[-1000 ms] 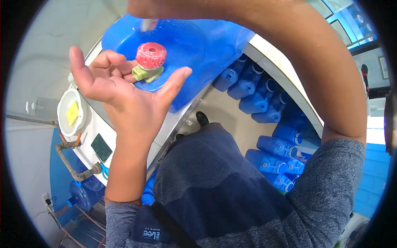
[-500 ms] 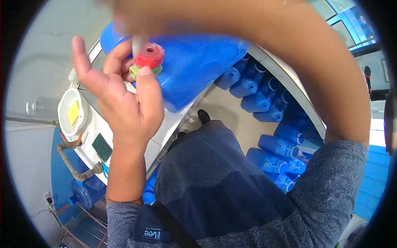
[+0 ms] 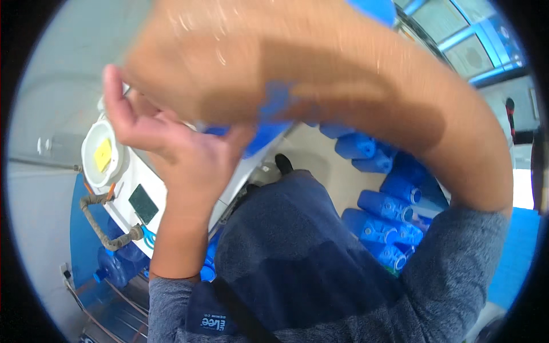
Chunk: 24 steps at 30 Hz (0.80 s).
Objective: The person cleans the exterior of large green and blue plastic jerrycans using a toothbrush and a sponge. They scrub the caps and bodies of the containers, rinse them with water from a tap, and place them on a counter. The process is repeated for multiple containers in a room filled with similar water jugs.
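A: Noticing any change, left to right?

B: Left hand [image 3: 189,146] reopened, thumb swung right and spread wide from the bent fingers, outermost finger raised. Tips partly hidden; about contact, cannot tell. Right hand [image 3: 177,68] and right forearm [image 3: 400,91] swept down across the view, now covering the red cap on show earlier.

A: And the right fingers?

B: Blurred and hidden; cannot tell whether spread or pinching.

A: Meaning for the work?

B: Probably mid-stroke around that cap, though impossible to confirm. Blue jug [image 3: 260,140] mostly behind the forearm, just peeping out at the right edge of the counter [image 3: 128,177].

A: Counts, then, from the left?

B: 1 white bowl [image 3: 88,166] by the counter's left edge, with 1 yellow pad [image 3: 103,155] inside. Below that edge, at least 1 blue bottle [image 3: 117,271]. Toward the near corner, 1 dark green scouring pad [image 3: 143,203]. Beyond the right edge, on the floor, at least 7 blue containers [image 3: 386,204].
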{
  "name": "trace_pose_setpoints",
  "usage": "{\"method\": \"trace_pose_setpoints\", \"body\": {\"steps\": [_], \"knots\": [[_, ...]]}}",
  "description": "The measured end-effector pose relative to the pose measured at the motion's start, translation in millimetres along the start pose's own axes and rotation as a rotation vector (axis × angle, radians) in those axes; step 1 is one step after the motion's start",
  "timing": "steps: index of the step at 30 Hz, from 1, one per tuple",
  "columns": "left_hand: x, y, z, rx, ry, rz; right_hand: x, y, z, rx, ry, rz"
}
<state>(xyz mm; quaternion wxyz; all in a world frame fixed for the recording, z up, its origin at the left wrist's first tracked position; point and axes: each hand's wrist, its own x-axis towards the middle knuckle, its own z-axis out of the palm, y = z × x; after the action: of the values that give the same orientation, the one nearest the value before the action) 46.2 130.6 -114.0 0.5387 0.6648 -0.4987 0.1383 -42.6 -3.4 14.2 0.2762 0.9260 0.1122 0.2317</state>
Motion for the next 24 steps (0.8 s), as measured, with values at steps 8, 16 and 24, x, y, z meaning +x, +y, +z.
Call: {"method": "trace_pose_setpoints", "body": {"steps": [8,16,24], "knots": [[2.5,3.5,-6.8,-0.259,-0.090,-0.040,12.6,7.3,28.0,0.109,0.026,0.039],[-4.6,-1.2,1.3,-0.203,-0.009,0.079,17.1,14.7,45.8,0.261,0.154,0.214],[-0.4,-0.7,4.2,-0.266,0.094,0.077,25.3,20.7,37.5,0.112,0.212,0.233]]}}
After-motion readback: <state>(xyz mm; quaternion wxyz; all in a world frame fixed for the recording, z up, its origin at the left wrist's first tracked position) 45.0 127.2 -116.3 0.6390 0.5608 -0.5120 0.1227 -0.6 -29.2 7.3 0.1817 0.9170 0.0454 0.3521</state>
